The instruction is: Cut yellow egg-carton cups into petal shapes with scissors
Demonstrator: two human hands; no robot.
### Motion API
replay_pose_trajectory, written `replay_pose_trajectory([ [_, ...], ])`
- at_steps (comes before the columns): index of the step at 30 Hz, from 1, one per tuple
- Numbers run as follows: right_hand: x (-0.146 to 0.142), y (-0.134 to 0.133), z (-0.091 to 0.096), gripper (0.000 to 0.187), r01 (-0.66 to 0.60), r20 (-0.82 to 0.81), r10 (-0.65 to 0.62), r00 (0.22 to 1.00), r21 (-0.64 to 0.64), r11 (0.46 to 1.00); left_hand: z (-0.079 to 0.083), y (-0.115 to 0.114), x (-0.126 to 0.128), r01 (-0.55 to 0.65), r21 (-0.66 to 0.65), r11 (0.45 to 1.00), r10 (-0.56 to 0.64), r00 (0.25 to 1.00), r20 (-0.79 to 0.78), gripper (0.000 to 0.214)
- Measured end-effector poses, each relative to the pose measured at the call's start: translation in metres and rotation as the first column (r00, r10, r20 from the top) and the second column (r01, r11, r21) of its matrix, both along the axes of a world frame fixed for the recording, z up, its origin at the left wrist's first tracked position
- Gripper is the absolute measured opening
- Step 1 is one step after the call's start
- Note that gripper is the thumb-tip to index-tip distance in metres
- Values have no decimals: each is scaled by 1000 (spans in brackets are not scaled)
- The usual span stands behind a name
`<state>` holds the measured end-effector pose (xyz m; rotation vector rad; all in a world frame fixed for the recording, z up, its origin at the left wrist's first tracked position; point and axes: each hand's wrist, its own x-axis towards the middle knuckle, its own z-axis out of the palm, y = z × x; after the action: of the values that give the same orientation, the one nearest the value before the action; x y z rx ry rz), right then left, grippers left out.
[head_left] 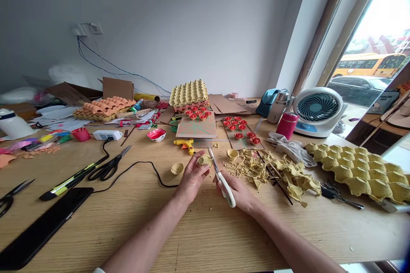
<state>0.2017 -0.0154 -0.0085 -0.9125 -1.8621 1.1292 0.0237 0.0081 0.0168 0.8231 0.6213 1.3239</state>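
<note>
Pinched in my left hand [191, 178] is a small yellow egg-carton cup [205, 161], held above the wooden table. My right hand [235, 187] grips white-handled scissors [226, 187], whose blades point away from me, close beside the cup's right edge. A cut cup [177, 168] rests on the table left of my left hand. Another cup [232, 154] stands just beyond the scissors, next to a heap of yellow carton scraps [246, 166].
A yellow glue gun [185, 144] lies ahead, near cardboard with red paper flowers [198, 113]. Black scissors [107, 168], a cable and a black tablet-like slab [48, 226] are left. A yellow egg tray [361, 168], red can [287, 125] and fan [318, 111] stand right.
</note>
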Motion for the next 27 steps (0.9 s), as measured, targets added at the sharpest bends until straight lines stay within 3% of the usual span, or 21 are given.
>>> replay_pose_trajectory([
  [12, 2, 0, -4, 46, 0, 62, -8, 998, 114, 994, -4, 0, 3, -77, 181, 981, 98, 989, -113, 45],
  [27, 0, 0, 3, 43, 4, 120, -36, 992, 252, 968, 2, -10, 12, -57, 61, 997, 60, 997, -51, 46],
])
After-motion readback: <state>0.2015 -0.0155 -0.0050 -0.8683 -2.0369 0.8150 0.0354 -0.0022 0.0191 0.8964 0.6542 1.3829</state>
